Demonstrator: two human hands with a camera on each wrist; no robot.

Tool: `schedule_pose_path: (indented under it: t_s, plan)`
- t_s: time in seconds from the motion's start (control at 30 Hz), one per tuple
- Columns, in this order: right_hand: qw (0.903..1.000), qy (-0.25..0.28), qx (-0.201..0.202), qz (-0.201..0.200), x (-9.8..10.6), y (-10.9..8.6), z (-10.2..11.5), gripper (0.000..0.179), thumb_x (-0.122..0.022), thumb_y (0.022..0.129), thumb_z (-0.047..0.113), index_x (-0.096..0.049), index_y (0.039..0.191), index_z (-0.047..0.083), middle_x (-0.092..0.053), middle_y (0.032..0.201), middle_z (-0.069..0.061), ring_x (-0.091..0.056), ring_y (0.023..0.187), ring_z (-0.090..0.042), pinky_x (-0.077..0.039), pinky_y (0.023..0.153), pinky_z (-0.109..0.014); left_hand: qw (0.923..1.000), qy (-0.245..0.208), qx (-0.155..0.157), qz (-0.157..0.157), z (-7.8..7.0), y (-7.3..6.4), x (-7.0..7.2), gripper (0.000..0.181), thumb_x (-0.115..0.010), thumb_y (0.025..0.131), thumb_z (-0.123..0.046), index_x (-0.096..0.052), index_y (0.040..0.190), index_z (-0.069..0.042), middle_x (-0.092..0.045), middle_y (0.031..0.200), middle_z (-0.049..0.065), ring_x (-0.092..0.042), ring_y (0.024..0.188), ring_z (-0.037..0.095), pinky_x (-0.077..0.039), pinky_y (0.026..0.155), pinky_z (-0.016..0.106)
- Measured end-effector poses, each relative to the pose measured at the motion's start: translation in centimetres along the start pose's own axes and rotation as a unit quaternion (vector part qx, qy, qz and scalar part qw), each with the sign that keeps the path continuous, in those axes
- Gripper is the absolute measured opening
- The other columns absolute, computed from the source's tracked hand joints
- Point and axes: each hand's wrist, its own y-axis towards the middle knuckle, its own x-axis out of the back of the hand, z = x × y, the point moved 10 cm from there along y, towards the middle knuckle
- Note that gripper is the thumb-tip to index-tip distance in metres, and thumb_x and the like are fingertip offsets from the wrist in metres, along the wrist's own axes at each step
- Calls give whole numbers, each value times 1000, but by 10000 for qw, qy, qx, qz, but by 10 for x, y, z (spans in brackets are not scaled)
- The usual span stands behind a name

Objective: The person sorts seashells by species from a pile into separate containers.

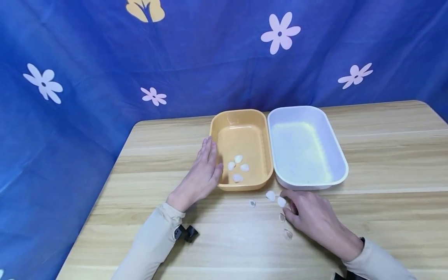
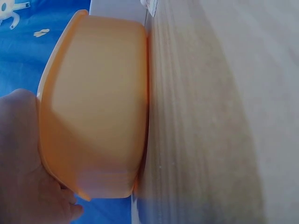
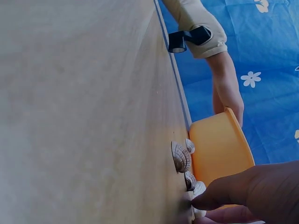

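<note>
My left hand rests along the left rim of an orange plastic tub, fingers straight and together, thumb over the inside. Several white seashells lie in the near part of that tub. Just in front of the white tub, my right hand pinches a white seashell between thumb and fingers, low over the table. Close to its fingertips are another white shell and a small dark-centred shell. In the right wrist view, ridged shells stand out beside the thumb.
A white plastic tub stands against the orange tub's right side. Two more small shells, one by the orange tub and one nearer the person, lie on the wooden table. A blue flowered cloth hangs behind.
</note>
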Motion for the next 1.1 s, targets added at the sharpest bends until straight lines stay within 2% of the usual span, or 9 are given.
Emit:
schedule_pose_path:
  t_s: [0.13, 0.33, 0.5, 0.67, 0.83, 1.1]
  plan:
    - [9999, 135, -30, -13, 0, 0, -3, 21, -78, 73, 15, -69, 92, 15, -39, 57, 18, -36, 50, 1, -32, 42, -23, 10000, 9, -60, -23, -1, 1, 1, 62, -35, 102, -19, -9, 148, 12, 6, 158, 27, 7, 146, 35, -5, 119, 47]
    - [9993, 359, 81, 73, -3, 0, -5, 28, -81, 71, 18, -71, 97, 17, -40, 57, 21, -35, 51, 4, -31, 43, -20, 9999, -9, -127, -93, -1, 0, 2, 63, -35, 101, -20, -10, 148, 13, 4, 157, 28, 4, 146, 38, -6, 119, 50]
    - [9982, 564, 172, -52, -3, 0, -6, 27, -82, 71, 17, -72, 96, 18, -41, 58, 23, -36, 52, 6, -32, 45, -18, 9999, -17, -136, -73, -1, 0, 1, 63, -34, 102, -21, -9, 148, 13, 6, 157, 28, 3, 146, 39, -8, 119, 50]
    - [9961, 730, 434, -224, -3, -1, -3, 22, -83, 70, 17, -71, 89, 18, -41, 60, 23, -37, 54, 7, -34, 47, -17, 9999, -27, -102, 41, 0, 1, -1, 65, -33, 102, -25, -6, 148, 12, 11, 157, 25, 7, 146, 34, -8, 119, 49]
    - [9949, 680, 669, -336, -4, -2, 1, 20, -84, 71, 20, -68, 83, 19, -40, 60, 22, -36, 53, 7, -32, 47, -16, 9999, -48, -119, 76, -1, 1, -1, 66, -33, 102, -26, -5, 149, 11, 10, 158, 26, 8, 146, 33, -9, 119, 49]
    - [9959, 454, 664, -414, -5, -3, 0, 23, -84, 73, 29, -65, 81, 19, -40, 62, 20, -37, 56, 5, -32, 46, -16, 9998, -36, -178, 71, 0, 0, -2, 67, -32, 102, -28, -4, 149, 10, 10, 158, 25, 7, 146, 34, -9, 119, 49]
